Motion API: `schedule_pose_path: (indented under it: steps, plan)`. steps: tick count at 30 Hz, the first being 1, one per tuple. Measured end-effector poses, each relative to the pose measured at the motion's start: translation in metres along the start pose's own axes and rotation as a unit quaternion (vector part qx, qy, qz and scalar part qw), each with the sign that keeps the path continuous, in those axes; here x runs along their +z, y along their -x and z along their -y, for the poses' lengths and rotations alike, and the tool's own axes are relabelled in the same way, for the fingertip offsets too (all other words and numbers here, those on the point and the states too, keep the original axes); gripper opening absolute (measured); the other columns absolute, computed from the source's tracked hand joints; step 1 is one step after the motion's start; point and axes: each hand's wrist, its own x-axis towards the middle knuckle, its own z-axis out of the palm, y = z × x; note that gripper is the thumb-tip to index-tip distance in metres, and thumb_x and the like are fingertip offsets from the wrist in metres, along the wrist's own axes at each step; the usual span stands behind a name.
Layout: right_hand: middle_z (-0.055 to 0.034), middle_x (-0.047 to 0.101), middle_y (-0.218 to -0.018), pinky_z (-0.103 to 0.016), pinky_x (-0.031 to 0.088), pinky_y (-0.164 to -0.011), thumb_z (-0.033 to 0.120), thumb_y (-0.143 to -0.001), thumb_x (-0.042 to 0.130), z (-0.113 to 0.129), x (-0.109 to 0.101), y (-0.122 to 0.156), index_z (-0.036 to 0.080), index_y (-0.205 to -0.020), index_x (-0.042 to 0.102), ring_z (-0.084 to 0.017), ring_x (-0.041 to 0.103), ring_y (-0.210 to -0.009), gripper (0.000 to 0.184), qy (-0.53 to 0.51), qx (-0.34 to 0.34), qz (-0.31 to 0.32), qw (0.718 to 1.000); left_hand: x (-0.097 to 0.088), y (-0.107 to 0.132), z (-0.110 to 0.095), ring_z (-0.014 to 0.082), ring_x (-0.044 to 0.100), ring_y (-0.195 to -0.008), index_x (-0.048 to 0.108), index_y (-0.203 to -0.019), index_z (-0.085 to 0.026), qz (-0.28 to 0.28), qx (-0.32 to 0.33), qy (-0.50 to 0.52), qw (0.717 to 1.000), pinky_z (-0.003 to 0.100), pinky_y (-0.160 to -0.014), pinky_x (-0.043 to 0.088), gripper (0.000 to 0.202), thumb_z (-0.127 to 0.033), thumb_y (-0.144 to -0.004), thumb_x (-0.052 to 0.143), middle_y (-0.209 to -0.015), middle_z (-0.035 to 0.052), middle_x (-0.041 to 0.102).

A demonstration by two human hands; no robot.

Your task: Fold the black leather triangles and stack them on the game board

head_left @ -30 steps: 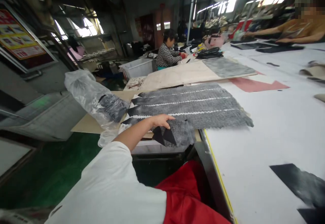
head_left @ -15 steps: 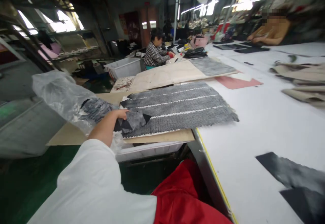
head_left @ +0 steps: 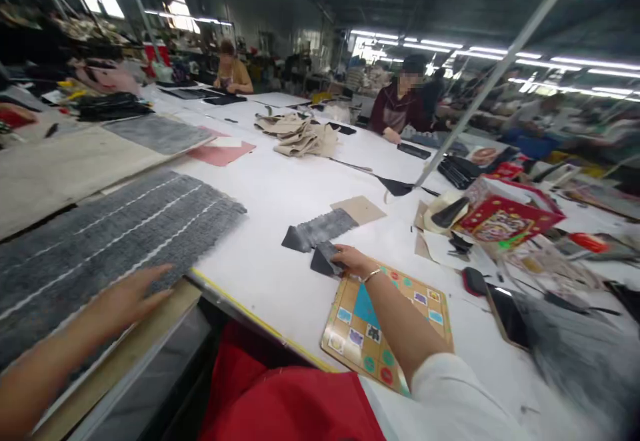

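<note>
My left hand is held over the near edge of a large grey fabric sheet, which lies in rows parted by pale wavy lines. Its fingers are stretched and apart, slightly blurred, with nothing in them. On the white table my right hand, a bracelet at its wrist, has its fingers closed on a small grey fabric piece with a dark pointed end. Just beyond lies a similar grey fabric strip, also dark at its tip. My right forearm crosses a patterned board with coloured pictures.
A tan card lies behind the strip, and a beige cloth pile farther back. At right are a red box, a phone and clutter. A slanting metal pole rises from the table. Co-workers sit across it.
The view has swung right. My left hand no longer holds the grey piece with dark points that it had over the striped sheet. My right hand has come into view on another piece.
</note>
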Motion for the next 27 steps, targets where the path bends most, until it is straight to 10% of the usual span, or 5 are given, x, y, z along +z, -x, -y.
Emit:
schedule_pose_path:
  steps: [1, 6, 11, 21, 27]
  plan:
    - [0.0018, 0.065, -0.066, -0.023, 0.046, -0.050, 0.018, -0.063, 0.067, -0.003, 0.002, -0.001, 0.018, -0.089, 0.065, -0.013, 0.057, -0.057, 0.026, -0.007, -0.001, 0.018, 1.000, 0.013, -0.006, -0.016, 0.0333, 0.055, -0.109, 0.064, -0.092, -0.029, -0.058, 0.000, 0.000, 0.998, 0.049, -0.102, 0.036, 0.040, -0.050, -0.059, 0.070, -0.101, -0.0031, 0.068]
    - [0.0025, 0.063, -0.059, -0.020, 0.041, -0.043, 0.015, -0.053, 0.060, -0.014, 0.005, -0.003, 0.017, -0.080, 0.063, -0.011, 0.052, -0.047, 0.027, -0.032, -0.010, 0.104, 0.994, 0.128, -0.091, -0.105, 0.0254, 0.055, -0.111, 0.066, -0.096, -0.023, 0.027, 0.092, 0.061, 0.994, 0.032, -0.102, 0.037, 0.032, -0.024, -0.064, 0.068, -0.114, 0.0060, 0.064]
    - [0.0020, 0.066, -0.068, -0.019, 0.042, -0.046, 0.015, -0.052, 0.061, -0.020, -0.002, 0.002, 0.016, -0.084, 0.065, -0.009, 0.052, -0.050, 0.032, -0.049, -0.017, 0.131, 0.990, 0.208, -0.140, -0.141, 0.0287, 0.049, -0.115, 0.063, -0.102, -0.021, 0.046, 0.098, 0.055, 0.993, 0.037, -0.104, 0.032, 0.036, -0.013, -0.067, 0.064, -0.113, 0.0099, 0.059]
    - [-0.0017, 0.069, -0.094, -0.025, 0.049, -0.074, 0.013, -0.059, 0.069, -0.029, -0.044, 0.037, 0.018, -0.104, 0.063, -0.015, 0.063, -0.080, 0.045, -0.151, -0.015, 0.246, 0.957, 0.204, -0.155, -0.141, 0.0306, 0.052, -0.111, 0.055, -0.121, -0.020, 0.098, 0.059, -0.018, 0.993, 0.035, -0.097, 0.039, 0.067, -0.025, -0.058, 0.075, -0.127, 0.0127, 0.047]
    - [-0.0025, 0.069, -0.091, -0.025, 0.050, -0.070, 0.023, -0.064, 0.073, -0.012, -0.014, 0.028, 0.017, -0.103, 0.062, -0.013, 0.063, -0.074, 0.040, -0.177, -0.057, 0.263, 0.946, 0.175, -0.150, -0.134, 0.0227, 0.059, -0.099, 0.063, -0.110, -0.020, 0.045, 0.037, -0.025, 0.998, 0.031, -0.090, 0.044, 0.046, -0.041, -0.069, 0.066, -0.111, 0.0071, 0.060]
